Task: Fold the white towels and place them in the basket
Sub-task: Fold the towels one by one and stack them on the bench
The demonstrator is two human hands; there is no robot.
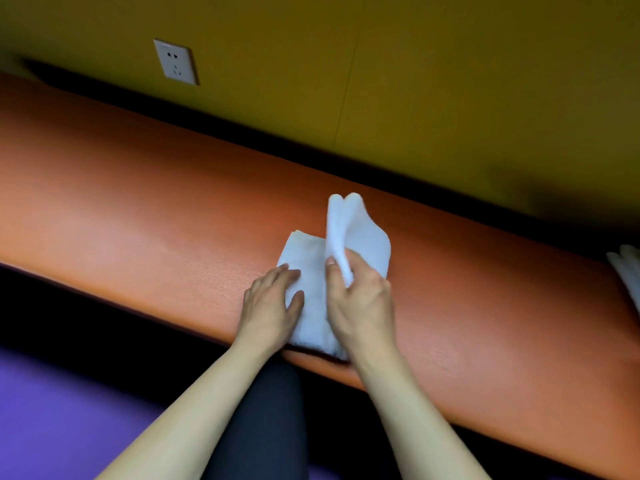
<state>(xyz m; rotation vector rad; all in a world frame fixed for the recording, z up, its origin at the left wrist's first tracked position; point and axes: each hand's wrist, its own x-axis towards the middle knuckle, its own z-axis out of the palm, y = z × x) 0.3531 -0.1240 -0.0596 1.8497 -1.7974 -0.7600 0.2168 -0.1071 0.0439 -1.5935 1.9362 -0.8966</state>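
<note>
Towel (311,271) lies on the orange bench (138,202), long axis running away from the person. Left hand (273,303) flat, open, pinning the left half down. Right hand (360,303) pinches the right flap, raised upright above the fold line; it likely goes leftward over the pinned half. More white cloth (627,271) at far right edge; no basket in view.

Both bare forearms reach forward from below, roughly parallel; the left hand (273,303) lies flat, palm down, fingers spread and pointing ahead; the right hand (360,299) is raised slightly, thumb and fingers pinched shut on the towel (349,233).
</note>
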